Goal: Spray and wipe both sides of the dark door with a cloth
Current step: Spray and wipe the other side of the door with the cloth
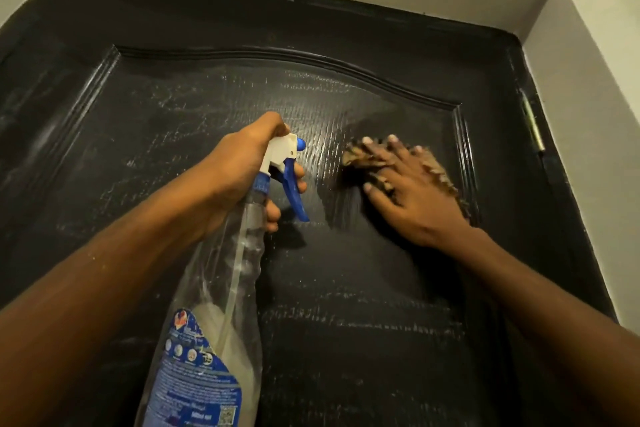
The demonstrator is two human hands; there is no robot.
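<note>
The dark door [173, 107] fills the view, its raised arched panel streaked with wet spray marks. My left hand [242, 170] grips the neck of a clear spray bottle [221, 315] with a white and blue trigger head, nozzle pointing at the door; the fingers curl behind the blue trigger. My right hand [408, 191] presses a brown cloth [440, 170] flat against the panel with fingers spread, right of the bottle. A wiped, glossy patch lies between bottle and cloth.
A pale wall and door frame [571, 62] border the door at the top and right. A metal hinge [533, 128] sits on the door's right edge. White streaks of spray run across the lower panel.
</note>
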